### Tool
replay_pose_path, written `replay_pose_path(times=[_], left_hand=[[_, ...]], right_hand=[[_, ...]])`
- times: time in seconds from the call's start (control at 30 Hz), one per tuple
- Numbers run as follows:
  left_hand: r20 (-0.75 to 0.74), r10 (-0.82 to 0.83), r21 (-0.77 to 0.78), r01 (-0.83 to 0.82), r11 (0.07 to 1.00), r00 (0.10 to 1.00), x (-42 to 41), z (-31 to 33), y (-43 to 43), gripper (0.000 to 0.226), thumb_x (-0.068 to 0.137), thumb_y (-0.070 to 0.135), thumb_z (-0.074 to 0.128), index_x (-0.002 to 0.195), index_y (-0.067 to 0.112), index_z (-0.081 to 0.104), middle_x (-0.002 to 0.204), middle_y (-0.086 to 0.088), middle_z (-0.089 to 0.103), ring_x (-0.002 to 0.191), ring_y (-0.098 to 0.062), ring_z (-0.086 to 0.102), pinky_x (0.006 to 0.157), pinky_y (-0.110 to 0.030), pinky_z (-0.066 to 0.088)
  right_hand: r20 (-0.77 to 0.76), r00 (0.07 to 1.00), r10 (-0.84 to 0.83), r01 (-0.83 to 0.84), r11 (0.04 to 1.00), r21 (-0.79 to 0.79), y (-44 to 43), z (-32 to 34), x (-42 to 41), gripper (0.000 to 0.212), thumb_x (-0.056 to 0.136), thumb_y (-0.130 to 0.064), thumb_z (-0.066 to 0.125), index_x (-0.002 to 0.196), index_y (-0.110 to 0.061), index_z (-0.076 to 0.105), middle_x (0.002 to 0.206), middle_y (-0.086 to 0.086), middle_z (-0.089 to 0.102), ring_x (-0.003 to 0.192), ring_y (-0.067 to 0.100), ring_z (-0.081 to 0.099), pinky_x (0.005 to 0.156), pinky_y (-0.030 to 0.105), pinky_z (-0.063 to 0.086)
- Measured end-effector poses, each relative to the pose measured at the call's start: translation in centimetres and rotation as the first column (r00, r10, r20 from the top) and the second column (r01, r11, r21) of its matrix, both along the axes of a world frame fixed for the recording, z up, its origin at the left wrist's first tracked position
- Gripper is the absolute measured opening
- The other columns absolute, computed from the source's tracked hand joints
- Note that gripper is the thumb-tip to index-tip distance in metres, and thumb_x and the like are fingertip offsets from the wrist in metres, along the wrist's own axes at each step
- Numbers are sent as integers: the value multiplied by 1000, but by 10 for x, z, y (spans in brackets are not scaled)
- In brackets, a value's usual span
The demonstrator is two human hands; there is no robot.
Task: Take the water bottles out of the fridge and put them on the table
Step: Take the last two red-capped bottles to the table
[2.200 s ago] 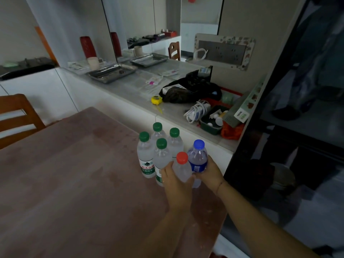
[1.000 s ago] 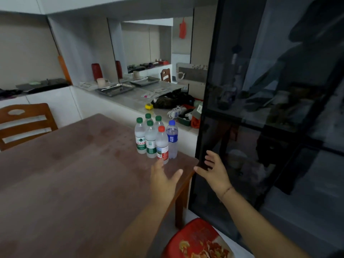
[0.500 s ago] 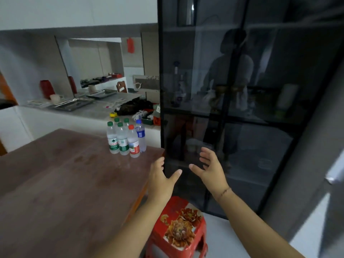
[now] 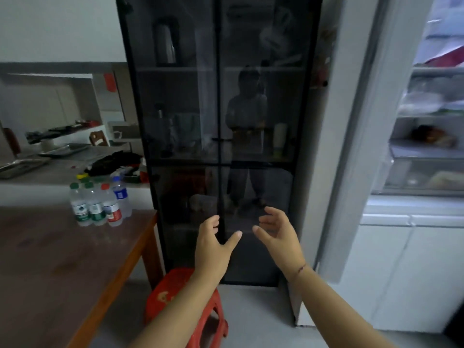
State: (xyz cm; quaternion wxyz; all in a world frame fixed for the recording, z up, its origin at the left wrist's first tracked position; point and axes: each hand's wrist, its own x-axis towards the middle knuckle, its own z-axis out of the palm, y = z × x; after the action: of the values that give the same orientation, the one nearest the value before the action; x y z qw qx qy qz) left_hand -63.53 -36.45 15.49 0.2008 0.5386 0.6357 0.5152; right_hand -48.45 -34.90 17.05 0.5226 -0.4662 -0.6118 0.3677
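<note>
Several water bottles [image 4: 99,204] stand in a cluster at the far right corner of the brown table [image 4: 57,262]: green caps, one red cap, one blue cap. The fridge [image 4: 424,172] is at the right edge with its door [image 4: 351,146] swung open and lit shelves showing. My left hand [image 4: 213,243] and my right hand [image 4: 278,234] hover empty in front of a dark glass cabinet, fingers relaxed, palms facing each other. Both are well right of the bottles and left of the fridge.
The tall black glass-door cabinet [image 4: 218,121] stands between table and fridge. A red plastic stool [image 4: 185,302] sits on the floor under my left forearm. A cluttered counter [image 4: 62,169] with trays and a black bag runs behind the table.
Both hands let go of the red-capped and blue-capped bottles, now standing on the table. My view swung right from the table to the cabinet, and the open fridge came into sight.
</note>
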Motion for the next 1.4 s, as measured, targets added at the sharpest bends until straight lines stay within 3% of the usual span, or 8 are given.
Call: replay_pose_path(times=[0.2, 0.43, 0.6, 0.73, 0.9, 1.1, 1.27, 1.4], left_hand=[[38, -143, 27, 142, 989, 989, 117, 8, -40, 65, 79, 39, 73, 134, 24, 42, 133, 8, 48, 117, -5, 46, 92, -20, 35], [17, -286, 129, 281, 951, 958, 237, 52, -63, 66, 79, 40, 72, 135, 26, 40, 138, 10, 45, 120, -1, 42, 92, -17, 33], [-97, -358, 216, 370, 903, 929, 298, 99, -53, 61, 81, 42, 69, 133, 27, 40, 132, 12, 46, 117, -2, 44, 86, -12, 33], [-126, -374, 272, 394, 878, 919, 330, 133, -28, 61, 83, 36, 68, 135, 21, 40, 132, 9, 46, 118, -4, 44, 75, 4, 30], [-141, -360, 340, 387, 857, 922, 357, 161, 20, 65, 82, 39, 69, 137, 21, 40, 135, 6, 46, 121, -11, 47, 91, -20, 36], [-88, -337, 325, 347, 880, 937, 380, 181, 88, 63, 83, 38, 68, 135, 23, 37, 131, 4, 47, 113, -12, 50, 91, -26, 45], [14, -323, 291, 305, 907, 946, 400, 187, 133, 60, 84, 32, 69, 135, 19, 39, 120, 8, 42, 99, -4, 47, 75, -10, 37], [33, -242, 293, 222, 930, 970, 411, 189, 172, 67, 81, 35, 71, 137, 19, 37, 132, -1, 44, 106, -13, 50, 89, -27, 48]], right_hand=[[-59, 994, -89, 91, 995, 34, -47, 11, 115, 46, 85, -16, 68, 126, -22, 49, 107, 0, 63, 99, 14, 63, 87, 27, 53], [-68, 978, -196, 203, 972, 117, -72, 33, 228, 45, 85, -20, 69, 125, -21, 49, 109, -1, 62, 99, 11, 63, 74, 15, 52], [-80, 957, -278, 288, 942, 174, -62, 58, 286, 45, 83, -25, 70, 123, -26, 48, 111, -6, 59, 101, 8, 59, 74, 14, 50], [-93, 942, -323, 336, 914, 228, -39, 77, 319, 44, 82, -26, 71, 121, -26, 49, 111, -5, 58, 103, 10, 58, 82, 19, 49], [-101, 947, -304, 320, 903, 286, 8, 102, 347, 40, 83, -20, 71, 114, -31, 49, 108, -7, 58, 100, 11, 58, 81, 19, 48], [-90, 956, -280, 294, 908, 298, 78, 121, 367, 47, 82, -23, 71, 124, -22, 49, 109, -9, 57, 106, 11, 57, 92, 28, 50], [-100, 961, -256, 274, 920, 279, 128, 133, 378, 53, 82, -25, 72, 129, -18, 48, 116, -2, 57, 107, 12, 57, 94, 28, 49], [-96, 969, -228, 246, 925, 291, 166, 143, 382, 53, 82, -25, 71, 129, -18, 48, 119, -1, 55, 111, 13, 54, 95, 30, 48]])
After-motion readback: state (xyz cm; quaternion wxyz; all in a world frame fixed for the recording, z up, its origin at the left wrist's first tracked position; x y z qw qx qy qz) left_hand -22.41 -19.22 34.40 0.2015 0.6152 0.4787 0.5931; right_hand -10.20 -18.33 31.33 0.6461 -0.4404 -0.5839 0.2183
